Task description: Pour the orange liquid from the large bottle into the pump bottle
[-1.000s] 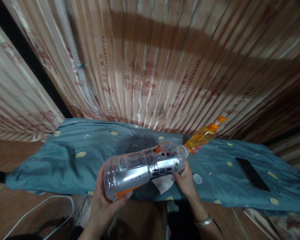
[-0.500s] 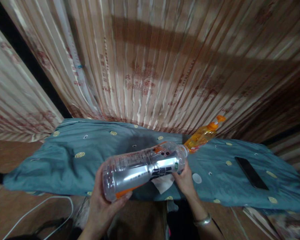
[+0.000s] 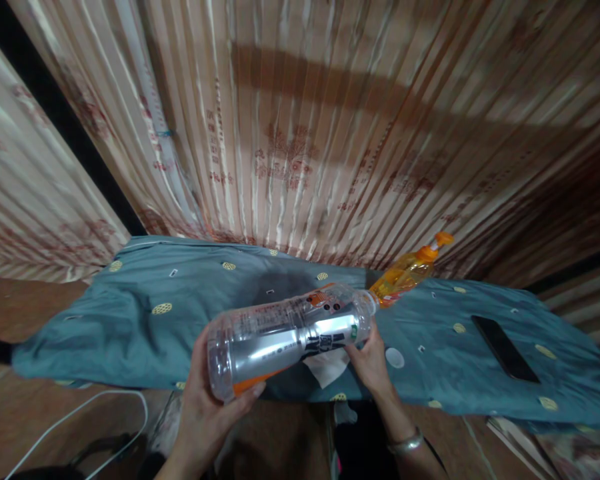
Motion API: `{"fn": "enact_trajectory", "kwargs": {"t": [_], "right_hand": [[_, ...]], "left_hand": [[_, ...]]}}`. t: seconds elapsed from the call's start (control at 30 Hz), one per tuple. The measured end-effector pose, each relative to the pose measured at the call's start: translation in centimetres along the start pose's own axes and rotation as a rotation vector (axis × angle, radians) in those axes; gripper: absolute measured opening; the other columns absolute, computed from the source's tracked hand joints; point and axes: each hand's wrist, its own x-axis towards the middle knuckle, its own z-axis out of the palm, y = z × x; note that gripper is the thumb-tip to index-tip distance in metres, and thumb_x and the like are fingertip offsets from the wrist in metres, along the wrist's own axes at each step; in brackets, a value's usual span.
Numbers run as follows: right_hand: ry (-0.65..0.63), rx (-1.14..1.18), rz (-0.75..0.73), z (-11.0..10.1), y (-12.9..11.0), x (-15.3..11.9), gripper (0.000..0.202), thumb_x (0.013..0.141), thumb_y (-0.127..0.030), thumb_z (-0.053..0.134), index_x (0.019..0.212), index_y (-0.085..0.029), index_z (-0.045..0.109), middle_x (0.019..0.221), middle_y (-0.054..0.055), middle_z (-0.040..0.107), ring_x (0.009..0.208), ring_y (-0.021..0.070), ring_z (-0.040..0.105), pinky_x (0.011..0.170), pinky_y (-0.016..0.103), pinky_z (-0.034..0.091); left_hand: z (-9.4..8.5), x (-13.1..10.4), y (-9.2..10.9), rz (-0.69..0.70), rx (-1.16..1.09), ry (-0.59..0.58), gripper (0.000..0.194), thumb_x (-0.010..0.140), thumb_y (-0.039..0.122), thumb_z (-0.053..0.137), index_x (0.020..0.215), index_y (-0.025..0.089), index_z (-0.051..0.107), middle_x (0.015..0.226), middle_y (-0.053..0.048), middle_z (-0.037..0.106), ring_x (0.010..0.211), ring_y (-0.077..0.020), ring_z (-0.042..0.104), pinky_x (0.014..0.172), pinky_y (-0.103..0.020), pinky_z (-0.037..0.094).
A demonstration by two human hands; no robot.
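A large clear plastic bottle (image 3: 280,343) with a silver and orange label lies almost level in the air, its mouth towards the right. My left hand (image 3: 213,407) wraps round its base. Near the neck, my right hand (image 3: 367,360) grips it from below; some fingers are hidden behind the bottle. Just past the open mouth stands a pump bottle (image 3: 403,277) of orange-yellow liquid with an orange pump head. A white round cap (image 3: 395,358) lies on the cloth right of my right hand. White paper (image 3: 327,368) shows beneath the held bottle.
A blue-green patterned cloth (image 3: 145,340) covers the narrow surface in front of me. On its right part lies a black phone (image 3: 505,348). A pleated curtain (image 3: 290,153) hangs behind. A white cable (image 3: 70,415) loops over the floor at lower left.
The view has shifted very slightly, so everything sits a little further right. Both hands keep the same hold on the bottle.
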Motion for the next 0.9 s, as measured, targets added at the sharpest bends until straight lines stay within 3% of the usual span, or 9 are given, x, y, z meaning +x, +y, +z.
{"fn": "enact_trajectory", "kwargs": {"t": [0.9], "right_hand": [[-0.005, 0.013, 0.048, 0.01, -0.99, 0.08, 0.074, 0.072, -0.052, 0.074, 0.135, -0.015, 0.058, 0.115, 0.017, 0.081, 0.102, 0.0351, 0.077, 0.089, 0.045, 0.062]], "left_hand": [[-0.04, 0.16, -0.19, 0.041, 0.007, -0.02, 0.094, 0.06, 0.053, 0.093, 0.141, 0.021, 0.055, 0.135, -0.013, 0.073, 0.124, -0.0344, 0.071, 0.107, -0.048, 0.056]]}}
